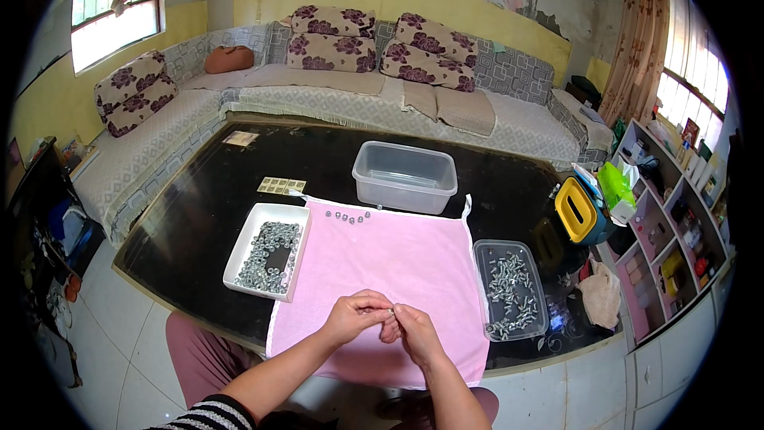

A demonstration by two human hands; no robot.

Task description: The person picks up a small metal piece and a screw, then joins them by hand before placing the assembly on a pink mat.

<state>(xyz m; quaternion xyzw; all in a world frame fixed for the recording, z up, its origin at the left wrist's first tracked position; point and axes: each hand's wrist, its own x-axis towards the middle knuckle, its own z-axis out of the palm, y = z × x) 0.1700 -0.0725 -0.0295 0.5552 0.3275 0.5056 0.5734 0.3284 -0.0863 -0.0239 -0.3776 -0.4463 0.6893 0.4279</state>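
Head view, looking down on a dark glossy surface (199, 215) set before a corner sofa (334, 91). We see both forearms enter from the lower edge and meet over the near part of a pink cloth (398, 271) spread on that surface. The left hand (356, 316) and the right hand (411, 330) touch at the fingertips; between them they pinch a small metal part (391, 312), too small for us to tell its exact kind. Both hands are narrowed, fingers curled around this one piece, which sits just above the cloth near its front edge.

To the left of the cloth, just beside it, lies a white rectangular tray (239, 259) holding many small metal nuts (267, 259). To the right, touching the cloth's edge, we note a clear shallow tray (477, 251) of grey screws (509, 291). Beyond the cloth's far edge stands an empty clear plastic tub (404, 177); a short row of small metal pieces (350, 216) lies on the cloth near that edge. A strip of pale cards (280, 185) lies on the surface left of the tub. A shelf unit (668, 223) stands at the right, and a yellow bin (578, 209) sits near it
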